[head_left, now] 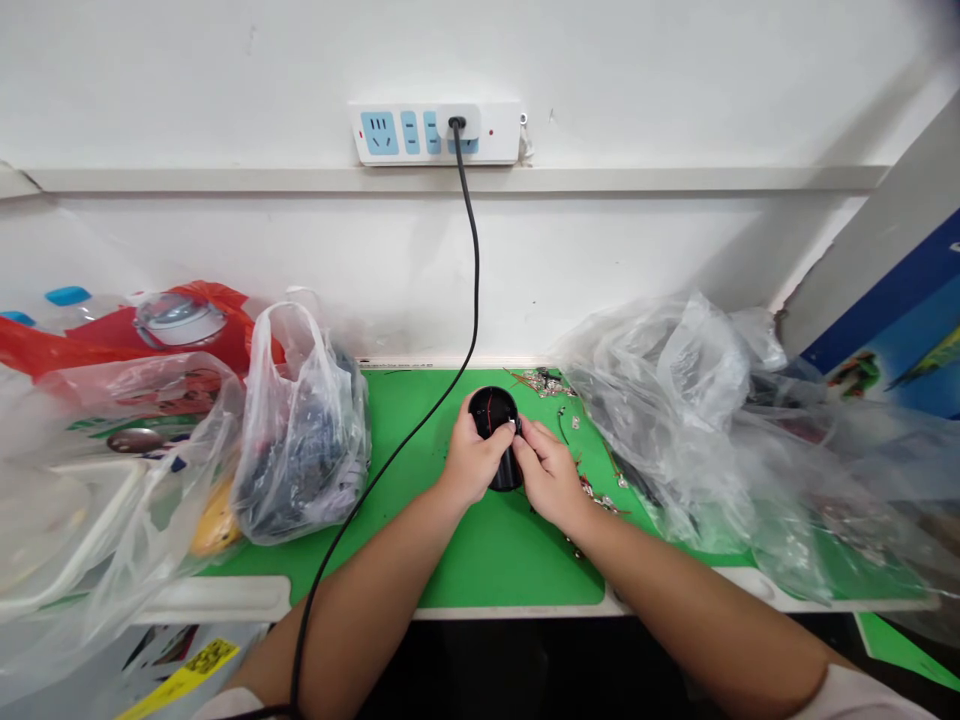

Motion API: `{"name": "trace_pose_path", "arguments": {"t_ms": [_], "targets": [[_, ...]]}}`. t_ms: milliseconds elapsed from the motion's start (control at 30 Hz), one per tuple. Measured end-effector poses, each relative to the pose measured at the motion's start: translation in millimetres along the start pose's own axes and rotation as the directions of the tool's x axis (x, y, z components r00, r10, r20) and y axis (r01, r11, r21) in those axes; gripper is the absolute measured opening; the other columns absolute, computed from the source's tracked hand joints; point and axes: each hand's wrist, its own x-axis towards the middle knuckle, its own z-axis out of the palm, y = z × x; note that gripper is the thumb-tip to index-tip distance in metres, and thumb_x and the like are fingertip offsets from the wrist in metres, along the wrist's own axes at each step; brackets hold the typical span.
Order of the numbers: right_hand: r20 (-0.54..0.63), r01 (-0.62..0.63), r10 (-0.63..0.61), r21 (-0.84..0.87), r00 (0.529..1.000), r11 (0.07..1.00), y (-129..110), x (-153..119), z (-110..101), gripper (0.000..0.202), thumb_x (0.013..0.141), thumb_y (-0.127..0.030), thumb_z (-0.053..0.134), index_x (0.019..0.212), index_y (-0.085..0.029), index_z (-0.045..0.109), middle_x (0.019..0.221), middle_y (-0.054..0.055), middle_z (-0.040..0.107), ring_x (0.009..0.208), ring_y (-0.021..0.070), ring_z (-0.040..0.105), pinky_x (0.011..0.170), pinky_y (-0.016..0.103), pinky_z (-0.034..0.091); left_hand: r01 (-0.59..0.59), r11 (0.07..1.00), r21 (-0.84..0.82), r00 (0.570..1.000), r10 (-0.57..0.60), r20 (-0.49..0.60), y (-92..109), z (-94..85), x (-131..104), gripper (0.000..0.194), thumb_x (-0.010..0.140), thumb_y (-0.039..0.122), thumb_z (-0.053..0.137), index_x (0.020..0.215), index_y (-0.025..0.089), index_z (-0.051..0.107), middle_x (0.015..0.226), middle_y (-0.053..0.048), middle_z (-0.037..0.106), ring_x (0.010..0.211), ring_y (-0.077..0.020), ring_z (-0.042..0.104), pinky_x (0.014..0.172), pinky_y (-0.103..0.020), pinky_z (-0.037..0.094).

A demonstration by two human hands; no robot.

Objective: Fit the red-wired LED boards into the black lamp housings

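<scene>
A black, round-ended housing (507,472) with a hollow top and a thin red wire inside is held over the green mat (420,540). My left hand (474,458) is closed around its left side, the thumb laid across the rim. From the right, my right hand (551,470) pinches at the rim near the left thumb. A tiny pale bit shows between the fingertips, too small to name. Small wired parts (546,382) lie in a loose pile just beyond the hands, and more wired pieces (600,498) are scattered beside my right wrist.
A black cable (477,260) runs from the wall power strip (420,135) down across the mat, left of my hands. Clear plastic bags (690,400) heap up on the right. A filled plastic bag (300,440), a red bag (97,345) and a white tray (82,540) crowd the left.
</scene>
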Motion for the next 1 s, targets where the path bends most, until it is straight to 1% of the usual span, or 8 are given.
{"name": "trace_pose_path", "arguments": {"t_ms": [100,200,367,533,633,733,800,1000], "targets": [[-0.028,-0.007,0.007,0.026,1.0,1.0,-0.1,-1.6,1.9,0.026,0.094,-0.03,0.043,0.106,-0.021,0.064,0.094,0.006,0.061,0.093,0.0199,0.057,0.085,0.033,0.046,0.011,1.0,-0.019,1.0,-0.011,-0.004,-2.8,-0.1,-1.0,0.047,0.068,0.023,0.073,0.112,0.02,0.055,0.098,-0.003,0.064,0.089,-0.0171,0.061,0.085,-0.032,0.047],[-0.043,0.005,-0.005,0.009,0.999,1.0,-2.7,-2.7,2.0,0.027,0.094,-0.028,0.042,0.107,-0.02,0.063,0.093,0.007,0.06,0.09,0.0194,0.057,0.083,0.033,0.047,0.034,0.999,-0.026,0.999,-0.034,0.009,-3.9,-0.6,-2.6,0.047,0.068,0.025,0.073,0.112,0.02,0.055,0.096,-0.002,0.064,0.087,-0.0167,0.061,0.084,-0.032,0.047],[-0.06,0.076,-0.086,-0.141,0.995,0.987,-5.1,-5.7,1.3,0.029,0.094,-0.024,0.039,0.108,-0.016,0.063,0.086,0.008,0.057,0.082,0.0206,0.055,0.077,0.035,0.047,0.051,0.999,-0.01,0.999,-0.05,0.02,-3.7,1.1,-6.4,0.044,0.071,0.026,0.071,0.11,0.02,0.053,0.092,-0.001,0.062,0.082,-0.0155,0.06,0.08,-0.031,0.048],[-0.045,0.156,-0.175,-0.277,0.984,0.948,-1.7,-9.7,1.5,0.032,0.093,-0.02,0.037,0.115,-0.016,0.06,0.085,0.01,0.057,0.081,0.0224,0.055,0.075,0.037,0.048,0.035,0.999,0.032,0.999,-0.036,0.017,-2.1,3.7,-11.0,0.041,0.073,0.026,0.069,0.109,0.02,0.052,0.088,0.0,0.06,0.078,-0.0144,0.058,0.076,-0.029,0.048],[-0.031,0.166,-0.186,-0.331,0.982,0.929,-2.3,-10.6,0.9,0.033,0.092,-0.018,0.036,0.115,-0.015,0.06,0.085,0.011,0.057,0.08,0.0231,0.054,0.073,0.038,0.048,0.01,0.998,0.06,1.0,-0.011,0.007,0.1,4.6,-13.0,0.041,0.073,0.025,0.068,0.11,0.021,0.052,0.088,0.0,0.059,0.078,-0.015,0.058,0.075,-0.029,0.048],[-0.007,0.185,-0.201,-0.355,0.98,0.916,-4.7,-10.5,0.0,0.034,0.092,-0.017,0.035,0.114,-0.012,0.06,0.083,0.011,0.057,0.077,0.0231,0.054,0.072,0.039,0.049,-0.015,0.996,0.085,1.0,0.015,-0.009,1.9,4.9,-14.3,0.042,0.073,0.023,0.067,0.111,0.021,0.051,0.091,-0.001,0.06,0.082,-0.0159,0.058,0.077,-0.029,0.048],[-0.001,0.188,-0.202,-0.366,0.979,0.911,-6.1,-10.3,-0.4,0.033,0.092,-0.017,0.034,0.113,-0.013,0.06,0.081,0.01,0.056,0.076,0.0225,0.054,0.07,0.038,0.048,-0.016,0.996,0.089,1.0,0.018,-0.017,2.4,4.9,-15.2,0.041,0.073,0.023,0.067,0.111,0.021,0.051,0.093,-0.001,0.06,0.084,-0.0163,0.058,0.078,-0.029,0.047],[0.009,0.163,-0.173,-0.387,0.985,0.907,-8.6,-11.7,-1.7,0.031,0.092,-0.017,0.035,0.109,-0.014,0.061,0.081,0.01,0.057,0.074,0.022,0.054,0.069,0.037,0.048,0.07,0.995,0.065,0.997,-0.067,-0.04,1.2,4.8,-19.3,0.036,0.072,0.027,0.069,0.104,0.021,0.053,0.086,0.001,0.061,0.077,-0.0147,0.059,0.073,-0.028,0.048]]}}
